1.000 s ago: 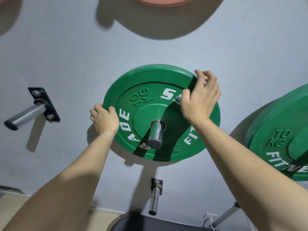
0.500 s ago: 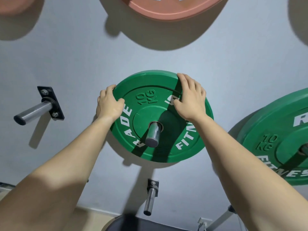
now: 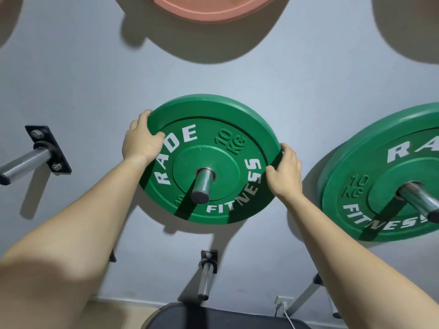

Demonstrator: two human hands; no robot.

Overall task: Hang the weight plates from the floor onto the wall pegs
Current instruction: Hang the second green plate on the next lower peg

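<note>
— Fingers (image 3: 145,115) of the left hand (image 3: 140,144): what are they doing?

— They are curled round the upper left edge of the green plate (image 3: 213,129), with the thumb lying on its face next to the white "RADE" lettering. They hold the rim.

— And the right hand (image 3: 286,175)?

— Much the same on the opposite side. Its fingers wrap behind the right edge and the thumb presses on the face beside the word "FITNESS". Both bare arms reach up from the bottom corners.

— Where is the plate itself?

— Up on the grey wall (image 3: 83,79), already hung. A grey metal peg (image 3: 202,184) passes through its centre hole and sticks out toward the camera. The plate is marked "10 KG". Whether its back touches the wall, I cannot tell.

— Anything else hung?

— A second green plate (image 3: 370,186) of the same kind hangs to the right on a shiny peg (image 3: 418,203), partly cut off by the frame edge. The lower part of a pink plate (image 3: 213,10) shows at the very top.

— Any pegs without plates?

— A bare peg (image 3: 23,163) on the left, fixed by a black bolted bracket (image 3: 48,149), well apart from the held plate. A lower peg (image 3: 204,281) sits straight beneath the held plate.

— And at the bottom?

— A black pad (image 3: 213,317) lies under the lower peg, with a wall socket (image 3: 283,299) and a white cable to its right, and a slanted metal leg (image 3: 305,294) just beside that.
</note>
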